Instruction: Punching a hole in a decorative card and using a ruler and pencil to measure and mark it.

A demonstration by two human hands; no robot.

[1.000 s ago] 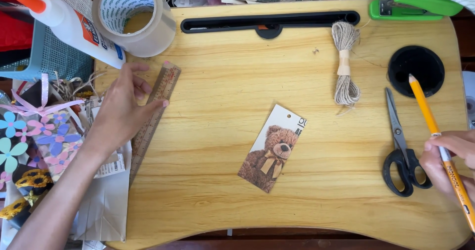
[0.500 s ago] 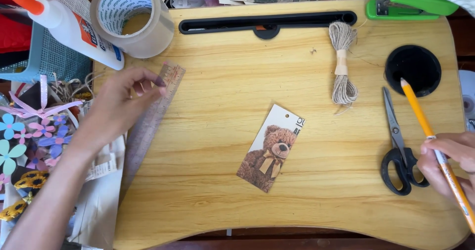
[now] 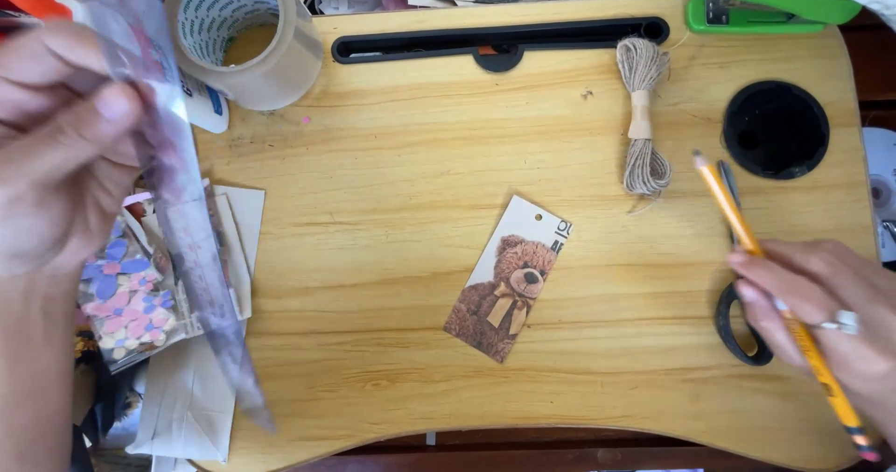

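Landmark: the teddy-bear gift tag (image 3: 507, 281), lying flat near the middle of the wooden lap desk (image 3: 392, 183). Far to the tag's left, we see the left hand (image 3: 58, 145) pinching the upper end of a ruler (image 3: 196, 248) between thumb and fingers. The ruler looks long, thin and translucent, blurred, and slants down toward the desk's lower left edge. To the tag's right, the right hand (image 3: 821, 313) grips a yellow pencil (image 3: 775, 295), tip pointing up-left, above black scissors (image 3: 739, 323). Above-right of the tag lies a twine bundle (image 3: 642, 117); above-left stands a tape roll (image 3: 245, 33).
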